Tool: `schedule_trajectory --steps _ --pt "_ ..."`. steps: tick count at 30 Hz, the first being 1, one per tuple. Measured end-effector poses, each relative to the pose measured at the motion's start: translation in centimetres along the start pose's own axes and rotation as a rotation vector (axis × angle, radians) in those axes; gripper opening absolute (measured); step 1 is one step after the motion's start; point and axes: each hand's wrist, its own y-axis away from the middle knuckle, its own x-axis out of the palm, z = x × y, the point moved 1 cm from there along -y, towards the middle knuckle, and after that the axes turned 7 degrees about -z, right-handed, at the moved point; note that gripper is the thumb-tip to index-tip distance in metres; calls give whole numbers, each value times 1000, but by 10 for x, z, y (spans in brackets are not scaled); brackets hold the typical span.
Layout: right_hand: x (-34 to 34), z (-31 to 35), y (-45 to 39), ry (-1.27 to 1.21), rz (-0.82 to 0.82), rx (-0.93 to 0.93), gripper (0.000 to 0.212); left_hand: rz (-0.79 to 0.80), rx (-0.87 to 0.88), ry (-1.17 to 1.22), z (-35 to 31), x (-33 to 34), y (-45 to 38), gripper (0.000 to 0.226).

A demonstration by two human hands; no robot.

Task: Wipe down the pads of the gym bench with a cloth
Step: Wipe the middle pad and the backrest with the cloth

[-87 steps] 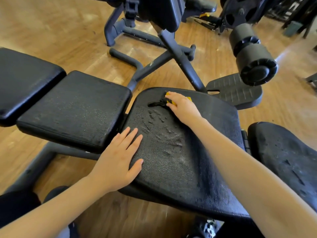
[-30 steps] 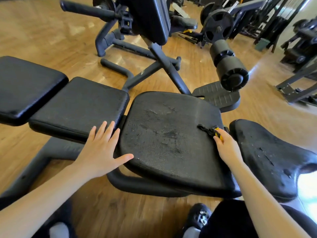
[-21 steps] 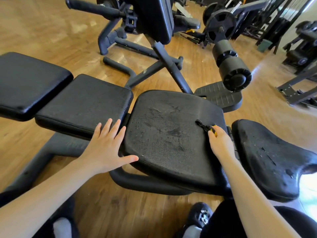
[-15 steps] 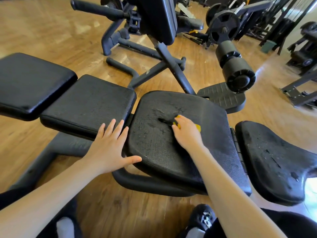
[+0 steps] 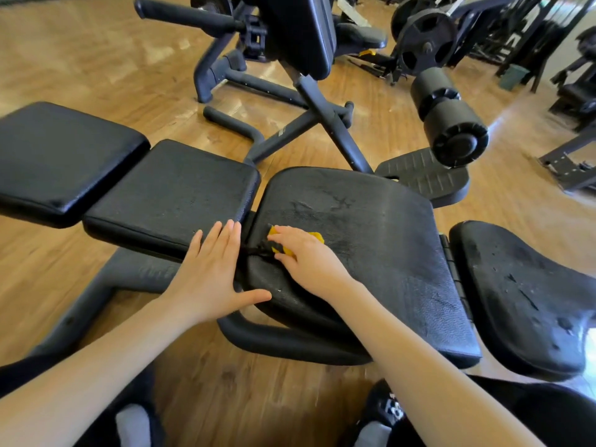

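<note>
Four black pads in view on the gym bench: far-left pad, second pad, large centre pad, right-hand contoured pad.

Cloth: yellow with a dark part, on the centre pad at its left edge, just beside the gap to the second pad; largely hidden under the hand.

Right hand: palm down, fingers curled over the cloth and pressing it to the pad.

Left hand: open and flat, fingers spread, resting on the near corner of the second pad, thumb reaching toward the centre pad; holds nothing.

Progress, as judged: centre pad shows smeared streaks over much of its top, so wiping there appears well under way; its near and right portions look less marked. Right-hand pad carries scattered dark spots and looks unwiped. State of the two left pads cannot be told.

Change from half a second ago: the cloth and right hand were near the middle of the centre pad; they now sit at its left edge. Left hand stays on the second pad.
</note>
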Motion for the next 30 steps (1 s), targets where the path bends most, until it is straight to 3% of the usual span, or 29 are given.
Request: schedule_trajectory --steps 7,16,22,24,28,30 --pt "-50 -81 60 47 -116 323 41 25 29 -79 -1 1 -1 130" --pt "-80 -131 163 -95 -427 843 39 59 82 -73 1 2 -1 133" --pt "-70 -100 145 69 -360 718 37 73 91 -68 1 2 -1 125" --pt "-60 -82 124 112 -326 616 37 73 97 -62 1 2 -2 129" --pt "-35 -25 69 160 -167 373 42 61 94 -60 0 1 0 116" --pt "-20 8 42 155 -82 272 44 51 105 -58 1 1 0 123"
